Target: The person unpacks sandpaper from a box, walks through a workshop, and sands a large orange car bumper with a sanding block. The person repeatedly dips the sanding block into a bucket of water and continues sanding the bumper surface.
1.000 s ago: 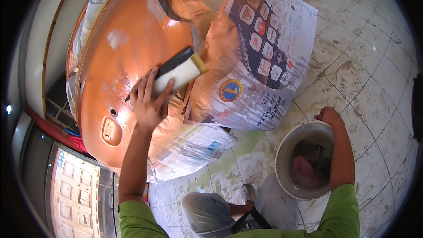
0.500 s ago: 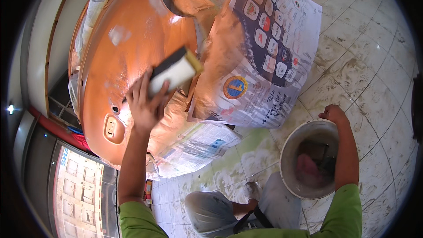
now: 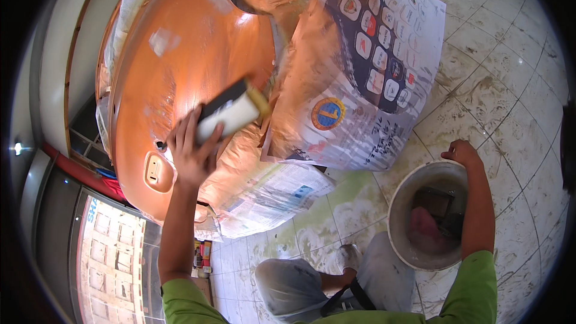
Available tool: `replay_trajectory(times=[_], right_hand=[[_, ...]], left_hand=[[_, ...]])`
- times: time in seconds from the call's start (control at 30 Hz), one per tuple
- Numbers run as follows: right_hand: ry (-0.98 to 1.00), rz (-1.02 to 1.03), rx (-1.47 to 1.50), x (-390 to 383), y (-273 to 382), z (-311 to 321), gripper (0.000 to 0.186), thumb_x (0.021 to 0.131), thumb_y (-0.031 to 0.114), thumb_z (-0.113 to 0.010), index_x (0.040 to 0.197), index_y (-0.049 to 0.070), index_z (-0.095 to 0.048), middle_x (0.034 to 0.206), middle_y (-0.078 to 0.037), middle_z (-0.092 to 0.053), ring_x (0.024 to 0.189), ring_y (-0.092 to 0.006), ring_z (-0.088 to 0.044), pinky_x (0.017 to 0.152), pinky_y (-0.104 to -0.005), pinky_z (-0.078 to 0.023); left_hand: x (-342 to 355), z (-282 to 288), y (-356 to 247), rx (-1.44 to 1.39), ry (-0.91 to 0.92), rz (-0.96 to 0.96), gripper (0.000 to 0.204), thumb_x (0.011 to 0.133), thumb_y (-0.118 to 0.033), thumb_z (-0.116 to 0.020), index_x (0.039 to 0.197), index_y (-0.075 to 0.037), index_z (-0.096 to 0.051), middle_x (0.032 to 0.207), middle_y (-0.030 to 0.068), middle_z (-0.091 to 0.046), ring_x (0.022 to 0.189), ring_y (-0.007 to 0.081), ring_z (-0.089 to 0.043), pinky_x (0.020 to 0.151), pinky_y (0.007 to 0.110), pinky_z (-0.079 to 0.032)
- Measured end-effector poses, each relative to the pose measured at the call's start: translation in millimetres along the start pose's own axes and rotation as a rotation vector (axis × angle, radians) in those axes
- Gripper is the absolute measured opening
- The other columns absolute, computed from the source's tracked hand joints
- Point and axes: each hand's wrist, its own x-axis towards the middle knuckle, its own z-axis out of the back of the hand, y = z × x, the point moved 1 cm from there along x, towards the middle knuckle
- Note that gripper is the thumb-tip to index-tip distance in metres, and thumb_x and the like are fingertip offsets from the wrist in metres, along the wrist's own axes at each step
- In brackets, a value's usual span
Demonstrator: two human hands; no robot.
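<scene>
My left hand (image 3: 193, 155) is wrapped round a sanding block (image 3: 233, 115) with a white side, a black face and a yellowish end. It holds the block at the lower right of an orange car door panel (image 3: 147, 93) with whitish patches. Whether the block touches the panel cannot be made out. A recessed door handle cup (image 3: 158, 171) lies just left of my wrist. On the right, my right hand (image 3: 465, 153) has its fingers curled at the far rim of a grey bucket (image 3: 396, 201). Inside the bucket are a pink cloth (image 3: 425, 223) and a dark object in murky water.
Printed poster paper (image 3: 384, 126) and newspaper (image 3: 279, 195) mask the car beside the panel. Wet, smeared floor tiles (image 3: 510, 120) spread around the bucket. My bent knees (image 3: 288, 285) are at the bottom. Small red and yellow boxes (image 3: 203, 257) stand below the car.
My left hand and the sanding block have shifted slightly down and left over the panel. My right hand stays at the bucket rim. The whole view has shifted a little.
</scene>
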Motion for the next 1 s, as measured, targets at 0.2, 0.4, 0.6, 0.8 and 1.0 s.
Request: replay_trajectory(times=[0.2,0.4,0.6,0.8,1.0], right_hand=[[0.002,-0.044,0.085,-3.1,-17.6,9.6,0.054,0.078,0.052,-0.081,0.089,-0.001,-0.077,0.096,-0.023,-0.075,0.095,-0.0382,-0.072,0.087,-0.0452,-0.056],[-0.026,0.032,0.076,-4.2,-10.5,6.0,0.053,0.077,0.051,-0.082,0.088,-0.001,-0.077,0.096,-0.025,-0.074,0.095,-0.0390,-0.071,0.086,-0.0452,-0.056],[-0.020,-0.007,0.051,-6.4,-9.5,8.4,0.052,0.077,0.050,-0.082,0.087,-0.001,-0.077,0.094,-0.024,-0.074,0.093,-0.0390,-0.071,0.086,-0.0455,-0.056],[-0.040,-0.019,0.111,-12.3,-18.3,12.8,0.049,0.077,0.049,-0.083,0.084,0.001,-0.076,0.098,-0.026,-0.073,0.097,-0.0404,-0.071,0.088,-0.0462,-0.055],[-0.024,0.016,0.042,-7.5,-1.3,7.3,0.050,0.076,0.049,-0.084,0.087,0.000,-0.077,0.093,-0.023,-0.074,0.091,-0.0377,-0.072,0.084,-0.0453,-0.056]], left_hand=[[136.6,-11.3,-4.7,0.010,-0.113,0.062,0.043,0.092,-0.028,-0.070,0.134,-0.030,-0.071,0.151,0.0137,-0.053,0.130,0.0311,-0.053,0.105,0.046,-0.038],[-18.9,-11.0,-2.1,0.038,-0.074,0.041,0.038,0.093,-0.034,-0.068,0.130,-0.029,-0.073,0.150,0.0194,-0.055,0.134,0.0357,-0.053,0.108,0.046,-0.036],[123.8,-8.2,15.3,0.082,-0.143,0.030,0.048,0.090,-0.027,-0.068,0.137,-0.033,-0.069,0.148,0.0175,-0.055,0.133,0.0391,-0.053,0.108,0.049,-0.037],[69.6,-15.4,-0.3,0.036,-0.156,0.116,0.038,0.095,-0.032,-0.065,0.133,-0.029,-0.072,0.149,0.0199,-0.055,0.131,0.0375,-0.054,0.107,0.047,-0.037],[29.2,-10.1,2.8,0.034,-0.058,0.023,0.043,0.088,-0.030,-0.068,0.131,-0.026,-0.074,0.151,0.0217,-0.053,0.136,0.0358,-0.052,0.109,0.045,-0.035]])
